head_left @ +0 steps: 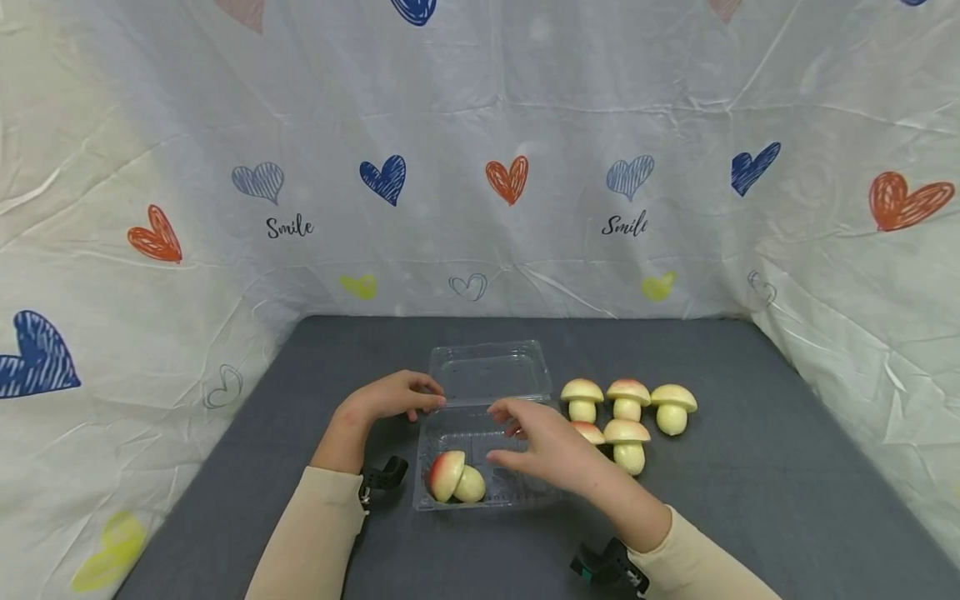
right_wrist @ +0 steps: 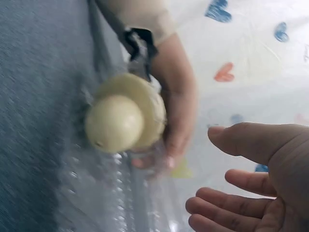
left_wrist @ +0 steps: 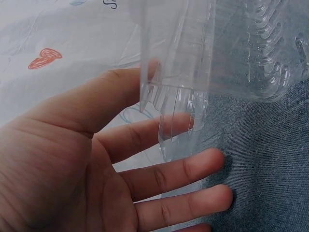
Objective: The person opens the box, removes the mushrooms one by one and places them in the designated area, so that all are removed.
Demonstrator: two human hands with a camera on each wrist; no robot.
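A clear plastic clamshell container (head_left: 517, 497) lies opened out on the table, its lid (head_left: 491, 371) folded back. One model mushroom (head_left: 447, 476) with a yellow and red cap lies tipped at the base's near left; the right wrist view shows its round stem end (right_wrist: 116, 123). My left hand (head_left: 392, 397) is at the left hinge corner. Its thumb (left_wrist: 116, 92) and index finger touch the plastic there, the other fingers straight and spread. Over the base's right part hovers my right hand (head_left: 551, 442), fingers loosely bent and apart, holding nothing.
Several more model mushrooms (head_left: 673, 408) stand in two rows right of the container, one partly hidden behind my right hand. A dark grey cloth covers the table (head_left: 750, 500). A white curtain (head_left: 562, 242) with hearts hangs behind and at the sides.
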